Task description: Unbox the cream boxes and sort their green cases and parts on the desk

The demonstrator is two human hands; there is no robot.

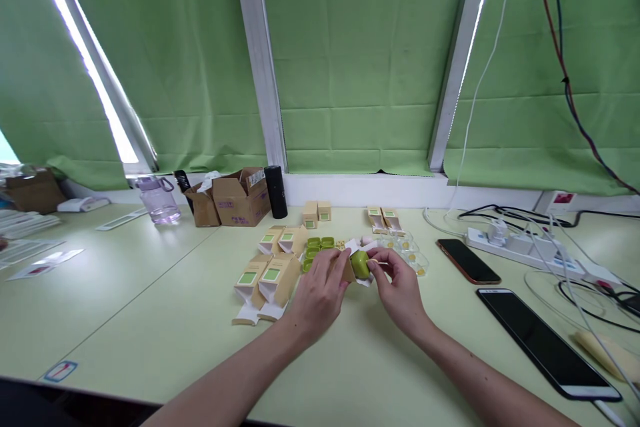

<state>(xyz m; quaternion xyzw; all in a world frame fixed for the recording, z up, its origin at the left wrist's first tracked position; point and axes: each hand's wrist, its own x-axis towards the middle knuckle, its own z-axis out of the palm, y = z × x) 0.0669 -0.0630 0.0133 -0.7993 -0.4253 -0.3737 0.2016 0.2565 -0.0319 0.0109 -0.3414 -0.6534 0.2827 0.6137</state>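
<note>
My left hand (323, 293) is closed around a small tan cardboard box (349, 271), with its white flaps open toward the right. Pinched in my right hand (397, 283) is a small green rounded container (360, 265), held at the mouth of that box. Whether it is partly inside cannot be made out. Left of my hands lie several tan boxes (280, 277) with green labels and open flaps. Just behind my left hand sit several green square containers (313, 243). Beyond my right hand are clear plastic pieces (410, 250) with yellowish spots.
Two closed boxes (317, 212) and two open ones (384, 219) stand farther back. Phones (545, 340), a power strip (525, 250) and loose cables lie at the right. A cardboard carton (243, 197), a black cylinder (276, 192) and a water bottle (157, 200) are at back left.
</note>
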